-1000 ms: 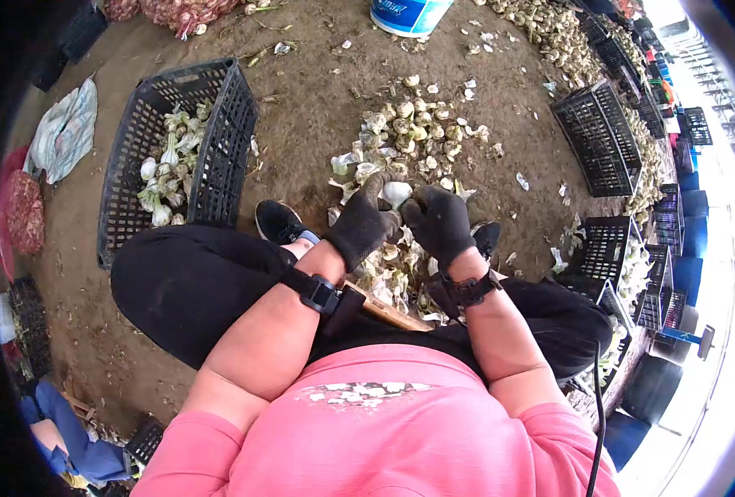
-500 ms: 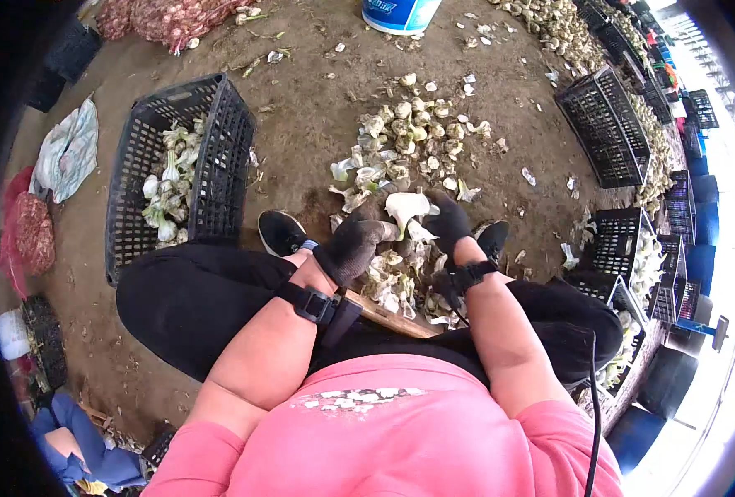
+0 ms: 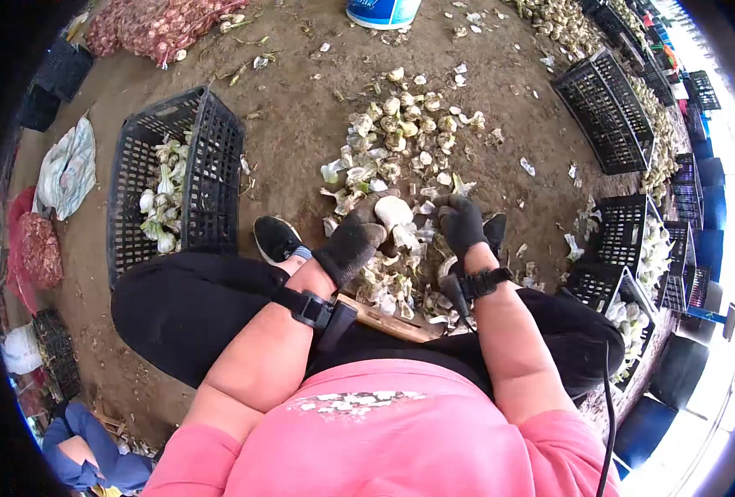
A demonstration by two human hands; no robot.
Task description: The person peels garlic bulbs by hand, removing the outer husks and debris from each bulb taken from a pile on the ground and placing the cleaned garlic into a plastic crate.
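My left hand (image 3: 352, 246), in a dark knitted glove, is closed around a white garlic bulb (image 3: 394, 212) between my feet. Just to the right, my gloved right hand (image 3: 462, 225) is apart from the bulb; its fingers are bent and look slightly parted, with nothing plainly visible in them. Torn garlic skins (image 3: 388, 286) lie below and between my hands. Ahead of them spreads a pile of unpeeled garlic bulbs (image 3: 405, 120) on the dirt floor.
A black crate (image 3: 210, 170) with trimmed garlic stands on the left. Another black crate (image 3: 604, 112) is tilted at right, with garlic-filled crates (image 3: 624, 240) nearer. A blue-white bucket (image 3: 382, 12) and red mesh sack (image 3: 156, 25) are ahead. A wooden piece (image 3: 392, 323) lies before my lap.
My right hand has moved slightly right, away from the bulb. The loose skin flaring from the bulb has come away, and the bulb now looks rounder and smoother. My left hand keeps hold of it.
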